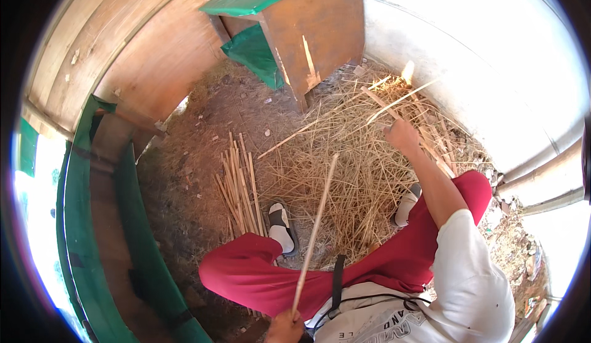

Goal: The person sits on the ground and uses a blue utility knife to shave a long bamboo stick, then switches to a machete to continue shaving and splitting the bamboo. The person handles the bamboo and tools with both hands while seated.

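Note:
My left hand [285,327], at the bottom edge, is closed round the lower end of a long thin wooden stick [317,223]. The stick slants up and a little to the right, over my lap and the straw. My right hand [402,135] is stretched out over the pile of shavings and strips [345,171], its fingers curled. A flat wooden strip [377,100] runs up to that hand, and a thin pale strip [406,100] lies across it. Whether those fingers grip one of them is hidden.
A bundle of split sticks [237,186] lies on the dirt floor, left of my foot [281,227]. Ahead stands a brown wooden cabinet [317,35] with a green cover. A green-edged bench [101,232] lines the left side; a white wall [468,54] curves round the right.

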Action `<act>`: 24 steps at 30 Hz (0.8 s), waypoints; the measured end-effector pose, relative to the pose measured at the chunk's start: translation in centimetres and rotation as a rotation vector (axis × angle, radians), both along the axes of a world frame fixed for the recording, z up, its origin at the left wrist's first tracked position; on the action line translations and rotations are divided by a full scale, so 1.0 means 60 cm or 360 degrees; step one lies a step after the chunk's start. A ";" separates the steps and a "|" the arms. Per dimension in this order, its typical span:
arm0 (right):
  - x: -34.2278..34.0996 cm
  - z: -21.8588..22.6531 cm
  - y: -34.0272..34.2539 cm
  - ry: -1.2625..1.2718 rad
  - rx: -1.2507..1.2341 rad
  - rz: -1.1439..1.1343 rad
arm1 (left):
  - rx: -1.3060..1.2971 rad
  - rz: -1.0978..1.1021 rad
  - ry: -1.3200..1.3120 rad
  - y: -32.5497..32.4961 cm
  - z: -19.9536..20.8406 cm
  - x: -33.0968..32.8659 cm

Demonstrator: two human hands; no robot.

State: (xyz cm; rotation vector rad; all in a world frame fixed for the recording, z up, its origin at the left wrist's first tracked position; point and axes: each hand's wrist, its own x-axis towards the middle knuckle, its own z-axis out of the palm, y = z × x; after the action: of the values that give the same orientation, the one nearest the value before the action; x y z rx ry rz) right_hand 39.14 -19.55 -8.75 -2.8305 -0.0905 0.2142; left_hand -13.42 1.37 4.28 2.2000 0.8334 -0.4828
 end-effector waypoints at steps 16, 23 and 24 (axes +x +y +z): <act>-0.171 0.201 0.090 0.0392 0.0255 0.0835 | -0.1391 0.0572 -0.0123 0.038 -0.017 0.169; -0.165 0.218 0.098 0.0464 0.0790 0.0844 | -0.1652 0.0528 -0.0120 0.024 -0.025 0.230; -0.170 0.220 0.101 0.0494 0.0755 0.0871 | -0.1618 0.0500 -0.0144 0.021 -0.024 0.238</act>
State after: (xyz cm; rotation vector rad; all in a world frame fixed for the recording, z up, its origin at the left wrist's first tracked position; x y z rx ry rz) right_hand 28.93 -13.47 4.47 -2.2147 -0.7415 0.6489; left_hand 0.88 2.61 2.84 1.1282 0.6514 -0.4932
